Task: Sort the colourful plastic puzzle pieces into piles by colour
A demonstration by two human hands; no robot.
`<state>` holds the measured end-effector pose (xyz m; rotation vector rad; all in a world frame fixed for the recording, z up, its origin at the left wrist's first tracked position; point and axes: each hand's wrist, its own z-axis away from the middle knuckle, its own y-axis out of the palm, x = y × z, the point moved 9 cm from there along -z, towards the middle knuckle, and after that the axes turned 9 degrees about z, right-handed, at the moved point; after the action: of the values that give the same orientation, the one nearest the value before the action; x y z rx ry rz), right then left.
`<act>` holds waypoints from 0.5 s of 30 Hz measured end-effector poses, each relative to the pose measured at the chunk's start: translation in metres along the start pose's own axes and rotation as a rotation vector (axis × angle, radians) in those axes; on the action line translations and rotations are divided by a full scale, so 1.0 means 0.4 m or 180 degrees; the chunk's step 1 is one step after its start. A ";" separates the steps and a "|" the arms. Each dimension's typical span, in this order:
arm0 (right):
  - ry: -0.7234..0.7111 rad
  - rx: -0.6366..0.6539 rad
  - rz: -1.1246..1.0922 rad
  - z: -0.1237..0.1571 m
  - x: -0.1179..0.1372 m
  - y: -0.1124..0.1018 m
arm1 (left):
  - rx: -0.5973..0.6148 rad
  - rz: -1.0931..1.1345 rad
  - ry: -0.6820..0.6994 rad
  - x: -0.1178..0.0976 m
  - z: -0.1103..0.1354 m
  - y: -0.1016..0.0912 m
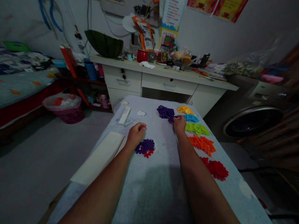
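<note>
Looks early, I'd say: one small purple-and-red cluster [145, 146] on the surface [163, 149], at 9 o'clock from its middle; whether its pieces are locked or just stacked, can't tell. No yellow, blue, green or orange visible in it. Colours are separated into loose piles: purple pile [165, 112] at 12, yellow pile [185, 109] at 1, blue pile [191, 118] between 1 and 2, green pile [198, 129] at 2, orange pile [203, 144] at 3, red pile [219, 170] at 4. All six hold plenty, so most pieces look unused. My right hand [179, 123] has a narrow grip, pinching a purple piece [174, 118] at the purple pile's 4 o'clock edge. My left hand [137, 133] curls just beside the cluster, at its 11 o'clock; can't tell if that grip holds anything.
</note>
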<state>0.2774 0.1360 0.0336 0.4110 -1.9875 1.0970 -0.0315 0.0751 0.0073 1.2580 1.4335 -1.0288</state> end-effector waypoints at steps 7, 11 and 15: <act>-0.0188 -0.0549 0.0496 -0.027 0.010 -0.001 | 0.0066 -0.0067 0.0022 0.001 0.002 0.002; -0.0453 -0.0283 0.0069 -0.019 0.019 0.042 | 0.0106 -0.0120 0.0023 0.000 0.004 0.005; -0.0756 0.0015 0.0174 -0.008 0.027 0.070 | 0.0104 -0.0197 0.0035 -0.009 0.006 0.005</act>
<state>0.2552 0.1556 0.0274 0.5124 -2.2151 1.1303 -0.0289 0.0722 0.0102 1.2510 1.4775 -1.0923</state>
